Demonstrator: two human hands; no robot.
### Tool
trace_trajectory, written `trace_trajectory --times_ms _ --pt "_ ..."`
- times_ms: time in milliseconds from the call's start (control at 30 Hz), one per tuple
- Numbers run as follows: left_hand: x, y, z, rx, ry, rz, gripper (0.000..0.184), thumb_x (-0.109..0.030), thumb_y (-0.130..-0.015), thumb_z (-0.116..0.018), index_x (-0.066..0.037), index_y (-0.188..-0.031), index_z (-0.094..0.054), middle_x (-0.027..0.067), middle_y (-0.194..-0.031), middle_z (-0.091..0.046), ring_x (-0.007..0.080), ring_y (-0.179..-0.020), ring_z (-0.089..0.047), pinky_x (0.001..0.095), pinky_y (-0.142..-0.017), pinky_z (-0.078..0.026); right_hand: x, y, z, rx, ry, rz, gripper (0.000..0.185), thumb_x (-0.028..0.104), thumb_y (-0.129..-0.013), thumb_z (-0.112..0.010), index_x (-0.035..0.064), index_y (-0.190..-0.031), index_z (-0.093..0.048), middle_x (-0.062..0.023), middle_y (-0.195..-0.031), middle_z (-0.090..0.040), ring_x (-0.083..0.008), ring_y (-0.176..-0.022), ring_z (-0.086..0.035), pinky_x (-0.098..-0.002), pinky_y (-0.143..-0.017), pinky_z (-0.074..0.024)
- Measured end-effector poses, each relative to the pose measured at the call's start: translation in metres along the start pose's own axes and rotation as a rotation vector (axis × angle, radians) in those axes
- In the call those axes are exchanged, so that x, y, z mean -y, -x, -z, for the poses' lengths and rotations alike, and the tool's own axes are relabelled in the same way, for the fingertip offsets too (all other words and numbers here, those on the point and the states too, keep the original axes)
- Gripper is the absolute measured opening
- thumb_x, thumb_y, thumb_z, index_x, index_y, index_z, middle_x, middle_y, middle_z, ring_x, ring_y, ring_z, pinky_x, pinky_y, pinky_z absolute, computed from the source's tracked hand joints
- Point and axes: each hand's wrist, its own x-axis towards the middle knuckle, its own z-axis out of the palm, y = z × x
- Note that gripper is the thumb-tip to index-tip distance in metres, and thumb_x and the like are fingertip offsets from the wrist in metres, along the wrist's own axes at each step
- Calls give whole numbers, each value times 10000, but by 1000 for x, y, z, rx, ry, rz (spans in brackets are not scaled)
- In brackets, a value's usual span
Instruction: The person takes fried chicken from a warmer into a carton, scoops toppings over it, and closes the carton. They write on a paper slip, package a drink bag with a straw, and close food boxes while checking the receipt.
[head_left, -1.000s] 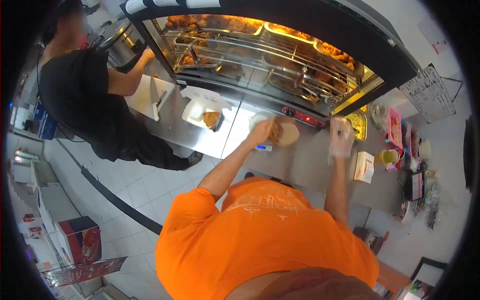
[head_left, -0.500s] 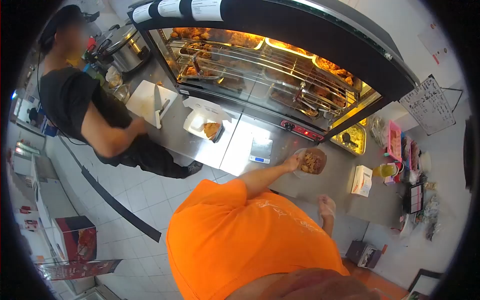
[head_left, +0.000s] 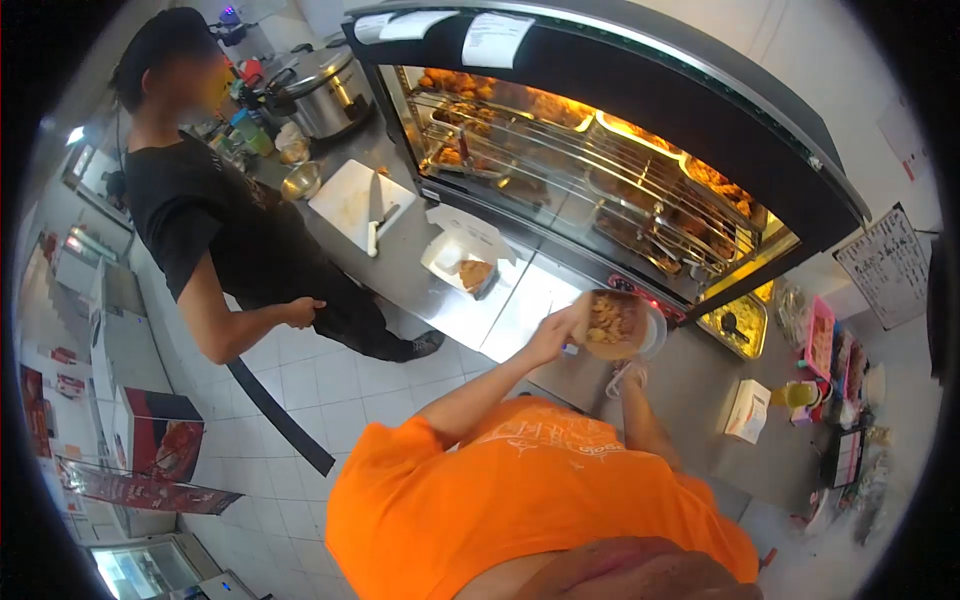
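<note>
Up nearer the bowl (head_left: 615, 328) with the gloved right hand (head_left: 629, 376), after hanging lower a moment ago. Over at left, past a co-worker (head_left: 230, 225) in black, to a knife (head_left: 376, 212) lying on a white cutting board (head_left: 345, 200), upper left. Next, an open takeaway box (head_left: 440, 262) with a fried piece (head_left: 475, 273) inside. At centre, gripping the bowl's left side with the left hand (head_left: 553, 336): tilted, brown food (head_left: 612, 318) showing, clear plastic (head_left: 655, 332) at its right edge. Just below, near the bowl with the right hand, too blurred to tell open or closed. Farther right, a metal tray (head_left: 762, 333) of yellow food (head_left: 735, 318), then a small white carton (head_left: 748, 410) on the counter (head_left: 690, 405).
</note>
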Motion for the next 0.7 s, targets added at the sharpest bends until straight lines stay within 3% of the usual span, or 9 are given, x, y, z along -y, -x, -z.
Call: trace_trajectory --times_ms 67,133,167,267,367,500,533,600,700 --pt "-2 28 41 -169 -27 23 355 -264 -1038 -536 44 -1202 -600 72 -939 -670 115 -798 -602 291 -707 -532 1 -10 -27 136 83 48 277 346 -1012 -508 85 -1096 -546 -111 -738 -612 -244 -542 -601 -375 -430 -465" --pt "3 59 80 -300 -106 -17 356 -258 -1035 -539 51 -1203 -596 78 -931 -677 122 -784 -608 306 -713 -541 14 22 -68 164 191 39 227 302 -1012 -510 85 -1064 -547 -119 -686 -605 -255 -503 -593 -386 -421 -475" --pt "-6 76 94 -311 -166 5 361 -262 -1036 -534 51 -1206 -595 84 -950 -680 128 -809 -613 312 -736 -544 -17 -19 -90 152 121 67 191 260 -1016 -495 82 -1059 -550 -121 -634 -582 -262 -468 -580 -389 -403 -473" --pt "-25 114 116 -290 -249 73 386 -274 -1040 -519 54 -1233 -588 99 -1002 -683 147 -886 -626 324 -795 -545 -31 -43 -121 275 288 37 238 339 -988 -562 107 -1044 -561 -102 -673 -591 -249 -504 -589 -384 -431 -479" --pt "-10 126 118 -173 -298 117 410 -281 -1047 -495 52 -1273 -576 106 -1058 -679 162 -959 -626 331 -838 -542 10 19 -130 312 357 -89 321 437 -958 -602 129 -1048 -582 -80 -666 -578 -227 -515 -577 -366 -441 -461" --pt "36 101 78 54 -92 219 420 -286 -1043 -486 42 -1288 -584 102 -1136 -666 172 -996 -627 346 -906 -524 69 76 -87 252 310 -226 431 564 -921 -642 160 -1069 -615 -51 -650 -556 -197 -524 -552 -342 -446 -428" --pt "42 88 56 112 -17 276 419 -288 -1039 -489 38 -1282 -591 99 -1149 -662 173 -995 -629 349 -926 -514 91 99 -67 208 258 -99 450 585 -915 -640 163 -1070 -622 -43 -640 -544 -184 -524 -535 -338 -447 -411" --pt "107 50 9 197 -136 104 425 -304 -1032 -494 22 -1280 -605 95 -1107 -681 172 -998 -644 361 -901 -522 99 93 -17 50 189 95 449 592 -913 -637 162 -1041 -623 -31 -637 -534 -166 -520 -512 -331 -451 -392" --pt "205 -5 -72 277 10 209 416 -330 -1015 -529 6 -1239 -628 117 -1036 -709 206 -992 -665 382 -863 -526 110 81 82 -144 54 257 376 524 -929 -638 151 -970 -606 -23 -653 -542 -156 -520 -516 -326 -464 -406"
